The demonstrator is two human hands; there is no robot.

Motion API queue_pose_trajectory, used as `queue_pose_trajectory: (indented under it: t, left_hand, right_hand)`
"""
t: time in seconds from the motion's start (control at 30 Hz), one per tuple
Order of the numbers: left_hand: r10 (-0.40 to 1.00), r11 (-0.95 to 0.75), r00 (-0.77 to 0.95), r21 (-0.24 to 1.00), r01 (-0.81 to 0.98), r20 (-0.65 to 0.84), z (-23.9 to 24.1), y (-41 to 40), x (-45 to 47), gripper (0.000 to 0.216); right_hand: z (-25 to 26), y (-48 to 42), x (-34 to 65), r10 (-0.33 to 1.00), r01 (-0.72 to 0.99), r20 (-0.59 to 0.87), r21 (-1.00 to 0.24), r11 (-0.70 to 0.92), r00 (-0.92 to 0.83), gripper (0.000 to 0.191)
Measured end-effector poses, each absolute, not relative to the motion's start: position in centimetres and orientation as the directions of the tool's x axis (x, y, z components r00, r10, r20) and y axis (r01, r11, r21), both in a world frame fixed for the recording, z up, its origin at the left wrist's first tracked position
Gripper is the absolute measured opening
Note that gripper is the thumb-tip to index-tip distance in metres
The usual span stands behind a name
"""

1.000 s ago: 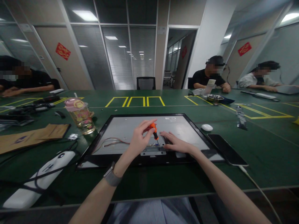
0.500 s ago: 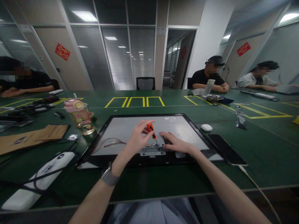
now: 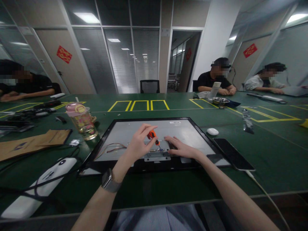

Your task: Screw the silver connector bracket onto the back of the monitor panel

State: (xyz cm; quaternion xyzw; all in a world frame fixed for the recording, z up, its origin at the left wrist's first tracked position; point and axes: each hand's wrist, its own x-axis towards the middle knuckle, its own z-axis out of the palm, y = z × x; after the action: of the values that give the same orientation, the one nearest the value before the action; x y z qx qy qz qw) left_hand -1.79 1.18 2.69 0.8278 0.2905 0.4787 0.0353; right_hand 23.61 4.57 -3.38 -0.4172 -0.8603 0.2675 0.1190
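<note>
My left hand [image 3: 139, 142], with a watch on its wrist, is closed on an orange and black screwdriver [image 3: 154, 137]. The shaft tilts down toward a metal bracket with connectors [image 3: 157, 155] at the near edge of a flat display panel [image 3: 120, 133]. Whether the tip sits in a screw is too small to tell. On the panel, just right of the bracket, my right hand [image 3: 181, 148] rests with its fingers stretched out and holds nothing visible. Thin wires [image 3: 113, 147] lie on the panel to the left of my left hand.
Right of the panel are a phone [image 3: 233, 154] with a cable and a white mouse [image 3: 212, 131]. On the left stand a drink cup [image 3: 83, 123], a brown paper bag [image 3: 33, 142] and a white power strip [image 3: 40, 189] with black cables. Several people sit across the table.
My left hand has shifted slightly left, and the screwdriver handle now leans further left. My right hand stays in place.
</note>
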Motion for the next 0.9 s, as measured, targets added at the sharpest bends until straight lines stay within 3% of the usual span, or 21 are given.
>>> queue_pose_trajectory:
  t: [0.13, 0.3, 0.5, 0.7, 0.9]
  left_hand:
    - [0.522, -0.832, 0.415, 0.338, 0.440, 0.745, 2.76, 0.98, -1.83, 0.045]
    - [0.530, -0.817, 0.402, 0.322, 0.479, 0.747, 2.55, 1.36, -1.92, 0.035]
    - [0.593, -0.799, 0.424, 0.433, 0.417, 0.685, 2.52, 1.24, -1.93, 0.046]
    - [0.580, -0.795, 0.370, 0.404, 0.453, 0.725, 2.55, 1.40, -2.03, 0.022]
    - [0.659, -0.752, 0.411, 0.570, 0.331, 0.630, 2.67, 1.13, -2.04, 0.042]
  right_hand:
    - [-3.52, 4.68, 23.63, 0.778, 0.644, -0.003, -0.563, 0.517, -0.628, 0.069]
    - [-3.64, 4.72, 23.64, 0.777, 0.646, -0.009, -0.561, 0.517, -0.630, 0.071]
    - [-3.36, 4.57, 23.62, 0.778, 0.647, -0.016, -0.566, 0.510, -0.628, 0.070]
    - [-3.07, 4.41, 23.48, 0.780, 0.658, -0.027, -0.556, 0.508, -0.625, 0.071]
    - [-3.17, 4.41, 23.49, 0.780, 0.658, -0.026, -0.554, 0.509, -0.625, 0.070]
